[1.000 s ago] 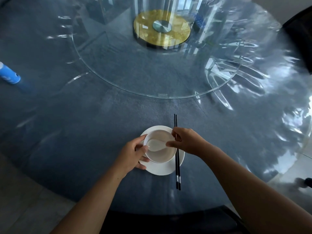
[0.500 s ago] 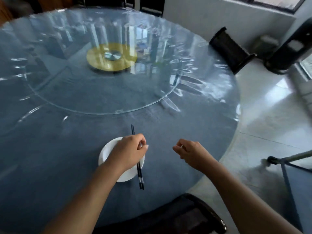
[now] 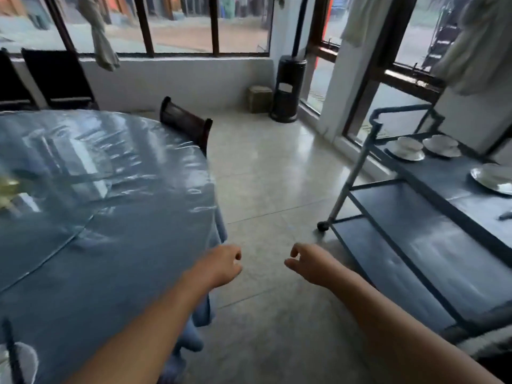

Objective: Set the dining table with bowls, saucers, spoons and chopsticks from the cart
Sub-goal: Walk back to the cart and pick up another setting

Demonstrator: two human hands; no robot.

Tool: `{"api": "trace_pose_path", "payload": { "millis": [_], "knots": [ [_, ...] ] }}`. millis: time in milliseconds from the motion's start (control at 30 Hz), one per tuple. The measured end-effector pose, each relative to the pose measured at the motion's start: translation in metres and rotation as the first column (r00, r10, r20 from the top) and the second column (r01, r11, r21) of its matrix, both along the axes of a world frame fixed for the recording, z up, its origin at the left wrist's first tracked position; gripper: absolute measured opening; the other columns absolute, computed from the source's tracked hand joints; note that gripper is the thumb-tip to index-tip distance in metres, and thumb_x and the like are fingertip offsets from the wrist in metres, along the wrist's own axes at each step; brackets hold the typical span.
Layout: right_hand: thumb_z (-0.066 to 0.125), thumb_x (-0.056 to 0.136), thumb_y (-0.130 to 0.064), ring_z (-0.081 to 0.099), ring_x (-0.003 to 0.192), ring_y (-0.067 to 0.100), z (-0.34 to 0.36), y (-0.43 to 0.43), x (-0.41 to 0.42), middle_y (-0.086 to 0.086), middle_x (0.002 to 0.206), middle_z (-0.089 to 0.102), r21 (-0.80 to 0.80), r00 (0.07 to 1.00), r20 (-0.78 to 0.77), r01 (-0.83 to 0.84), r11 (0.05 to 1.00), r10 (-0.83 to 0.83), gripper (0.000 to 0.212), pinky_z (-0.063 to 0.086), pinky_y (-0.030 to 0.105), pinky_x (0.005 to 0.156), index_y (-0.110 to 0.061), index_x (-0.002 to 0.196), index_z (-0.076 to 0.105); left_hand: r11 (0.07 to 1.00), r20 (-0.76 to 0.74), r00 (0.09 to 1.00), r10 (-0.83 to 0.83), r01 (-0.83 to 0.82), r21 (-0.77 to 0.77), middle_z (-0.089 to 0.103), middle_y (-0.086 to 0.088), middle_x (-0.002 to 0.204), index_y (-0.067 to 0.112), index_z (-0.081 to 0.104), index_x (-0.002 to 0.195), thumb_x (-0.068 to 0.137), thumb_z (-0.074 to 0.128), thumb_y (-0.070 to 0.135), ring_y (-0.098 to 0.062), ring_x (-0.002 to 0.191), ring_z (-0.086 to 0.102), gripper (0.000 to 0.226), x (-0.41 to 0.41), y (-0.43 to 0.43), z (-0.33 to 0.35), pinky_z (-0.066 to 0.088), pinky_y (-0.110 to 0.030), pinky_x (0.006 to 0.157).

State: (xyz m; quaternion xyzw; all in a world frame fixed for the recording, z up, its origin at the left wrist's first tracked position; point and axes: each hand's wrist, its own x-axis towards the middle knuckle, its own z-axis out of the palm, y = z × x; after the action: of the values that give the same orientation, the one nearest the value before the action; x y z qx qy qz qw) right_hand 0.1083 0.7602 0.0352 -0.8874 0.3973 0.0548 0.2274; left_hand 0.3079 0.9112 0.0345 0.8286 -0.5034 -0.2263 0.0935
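Observation:
Both hands hang in the air over the floor, between table and cart, holding nothing. My left hand (image 3: 221, 263) has loosely curled fingers just past the table's edge. My right hand (image 3: 307, 263) is also loosely curled, a little left of the cart. The cart (image 3: 432, 206) stands at the right, with two white bowls on saucers (image 3: 407, 149) (image 3: 442, 145) at the far end of its top shelf and another white dish (image 3: 493, 178) nearer. The placed saucer (image 3: 25, 361) and black chopsticks (image 3: 11, 353) show at the bottom left on the round table (image 3: 97, 217).
A dark chair (image 3: 185, 123) is tucked against the table's far right side. More dark chairs stand by the window at the back left. A black cylindrical stand (image 3: 288, 90) sits in the corner. Pale tiled floor lies between table and cart.
The view has swung right from the table toward the cart. Both hands have left the bowl, saucer and chopsticks and now hang over the floor, holding nothing.

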Motion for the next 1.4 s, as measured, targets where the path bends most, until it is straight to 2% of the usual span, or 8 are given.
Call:
{"api": "trace_pose_path", "payload": {
  "millis": [333,533,667,833,900,1033,1233,1400],
  "knots": [
    [0.059,0.088,-0.051,0.060,0.109,0.024,-0.004,-0.139,-0.114,0.004,0.126,0.062,0.057,0.955,0.002,0.295,0.954,-0.296,0.052,0.044,0.030,0.078,-0.017,0.127,0.053,0.960,0.055,0.959,-0.277,0.274,0.048,0.064,-0.004,0.127,0.026,0.058,0.125,0.091,0.051,0.037,-0.027,0.108,0.062,0.036,-0.073,-0.197,0.004,0.048,-0.036,0.082],
    [0.059,0.088,-0.050,0.059,0.100,0.023,-0.006,-0.251,-0.136,0.007,0.113,0.064,0.028,0.909,-0.014,0.416,0.909,-0.416,0.046,0.049,0.034,0.083,-0.016,0.120,0.055,0.899,0.002,0.900,-0.436,0.435,0.058,0.064,-0.004,0.130,0.025,0.058,0.130,0.091,0.054,0.037,-0.026,0.116,0.061,0.041,-0.084,-0.343,-0.001,0.051,-0.040,0.097],
    [0.056,0.091,-0.051,0.059,0.101,0.021,-0.005,-0.325,-0.138,0.005,0.118,0.064,0.049,0.864,-0.032,0.503,0.863,-0.502,0.047,0.044,0.030,0.078,-0.019,0.125,0.053,0.847,0.024,0.847,-0.531,0.530,0.046,0.067,-0.006,0.124,0.022,0.062,0.123,0.092,0.051,0.033,-0.027,0.112,0.063,0.035,-0.082,-0.447,0.004,0.052,-0.041,0.095],
    [0.054,0.091,-0.051,0.055,0.092,0.018,-0.006,-0.413,-0.133,0.003,0.113,0.061,0.059,0.794,-0.046,0.608,0.792,-0.606,0.032,0.046,0.033,0.078,-0.023,0.105,0.050,0.792,0.043,0.791,-0.610,0.609,0.025,0.067,-0.004,0.121,0.022,0.061,0.119,0.092,0.051,0.032,-0.025,0.110,0.062,0.031,-0.076,-0.570,0.013,0.053,-0.040,0.093],
    [0.054,0.092,-0.051,0.059,0.097,0.021,-0.004,-0.443,-0.132,0.004,0.115,0.063,0.066,0.765,-0.044,0.644,0.762,-0.643,0.040,0.051,0.035,0.083,-0.018,0.114,0.053,0.765,0.056,0.763,-0.643,0.643,0.034,0.065,-0.005,0.124,0.022,0.060,0.122,0.093,0.052,0.033,-0.025,0.113,0.061,0.033,-0.076,-0.613,0.017,0.052,-0.039,0.094],
    [0.055,0.092,-0.050,0.061,0.103,0.022,-0.006,-0.504,-0.137,0.004,0.116,0.064,0.077,0.713,-0.008,0.699,0.711,-0.701,0.047,0.050,0.033,0.083,-0.015,0.123,0.053,0.733,0.038,0.732,-0.680,0.679,0.035,0.063,-0.005,0.130,0.020,0.058,0.130,0.092,0.054,0.032,-0.025,0.118,0.060,0.040,-0.079,-0.691,0.015,0.050,-0.038,0.098],
    [0.059,0.091,-0.048,0.058,0.085,0.017,-0.024,-0.614,-0.156,-0.002,0.098,0.063,0.116,0.648,0.030,0.754,0.647,-0.761,0.033,0.049,0.033,0.076,-0.021,0.109,0.054,0.724,0.046,0.723,-0.690,0.690,0.013,0.066,-0.004,0.119,0.019,0.062,0.115,0.093,0.053,0.032,-0.025,0.107,0.062,0.027,-0.090,-0.808,0.002,0.053,-0.039,0.090],
    [0.061,0.091,-0.043,0.062,0.094,0.022,-0.046,-0.712,-0.167,0.004,0.105,0.067,0.189,0.576,0.060,0.796,0.576,-0.815,0.039,0.048,0.030,0.079,-0.014,0.117,0.057,0.754,0.012,0.754,-0.656,0.656,-0.012,0.067,-0.001,0.119,0.019,0.061,0.119,0.093,0.057,0.031,-0.022,0.108,0.062,0.029,-0.102,-0.904,-0.005,0.053,-0.035,0.091]
  ]
}}
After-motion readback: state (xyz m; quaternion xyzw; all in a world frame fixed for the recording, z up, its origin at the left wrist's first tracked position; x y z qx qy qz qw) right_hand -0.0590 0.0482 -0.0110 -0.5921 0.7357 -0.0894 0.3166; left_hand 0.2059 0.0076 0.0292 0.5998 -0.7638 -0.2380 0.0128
